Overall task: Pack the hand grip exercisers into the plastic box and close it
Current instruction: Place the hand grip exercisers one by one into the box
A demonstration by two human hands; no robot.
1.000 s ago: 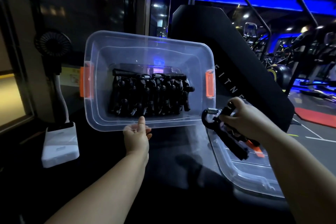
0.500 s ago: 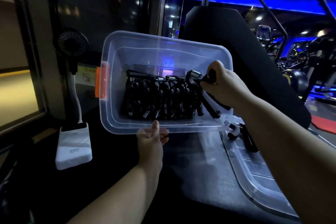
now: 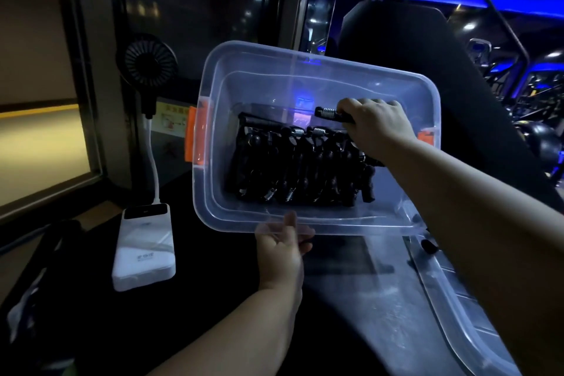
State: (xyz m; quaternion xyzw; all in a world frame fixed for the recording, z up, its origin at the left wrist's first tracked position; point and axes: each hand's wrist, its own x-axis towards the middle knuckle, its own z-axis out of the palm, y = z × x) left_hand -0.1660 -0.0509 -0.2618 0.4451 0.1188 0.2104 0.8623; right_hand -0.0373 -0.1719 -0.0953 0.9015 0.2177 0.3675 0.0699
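A clear plastic box [image 3: 210, 180] with orange side latches is tilted up toward me. My left hand [image 3: 282, 249] grips its near rim, thumb over the edge. Several black hand grip exercisers [image 3: 293, 168] with steel springs lie packed in a row on the box's bottom. My right hand [image 3: 377, 128] reaches inside the box at the right end of that row and holds one more black exerciser [image 3: 331, 114], its spring end pointing left. The box's clear lid [image 3: 457, 302] lies on the table to the right, with a small black part [image 3: 428, 246] on it.
A white power bank [image 3: 143, 249] lies left of the box, a small black fan [image 3: 149, 65] standing on a white stalk behind it. A dark object [image 3: 39, 272] sits at the far left. A black padded gym machine [image 3: 427, 52] rises behind the box.
My right hand carried an exerciser from above the lid on the right into the box, over the right end of the row. My left hand kept holding the box rim.
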